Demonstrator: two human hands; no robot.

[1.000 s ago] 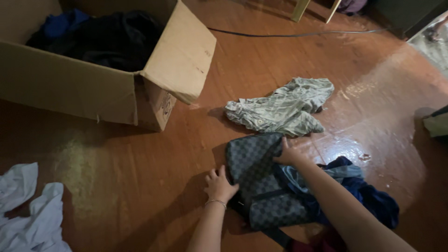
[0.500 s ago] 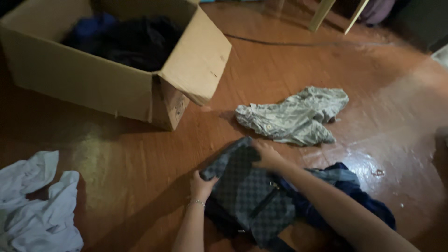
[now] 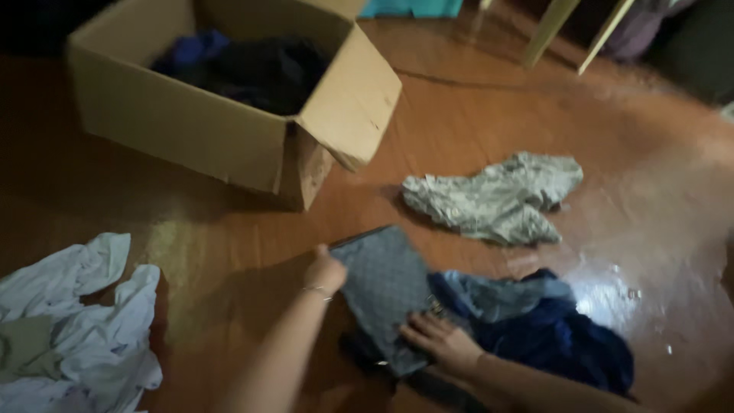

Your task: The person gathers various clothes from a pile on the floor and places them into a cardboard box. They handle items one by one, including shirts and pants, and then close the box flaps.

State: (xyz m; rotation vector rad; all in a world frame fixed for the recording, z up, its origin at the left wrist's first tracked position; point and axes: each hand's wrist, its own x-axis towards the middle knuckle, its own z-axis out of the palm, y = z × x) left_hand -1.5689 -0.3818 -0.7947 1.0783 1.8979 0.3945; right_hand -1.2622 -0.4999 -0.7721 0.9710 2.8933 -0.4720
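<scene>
Grey checkered bag low on the wooden floor, tilted, dark strap beneath. Left hand pinching its upper left corner; right hand spread flat on its lower right edge. Touching at right: blue garment heap. Further up, apart: crumpled pale patterned cloth. Upper left: open cardboard box of dark clothes. Far left: white clothes.
</scene>
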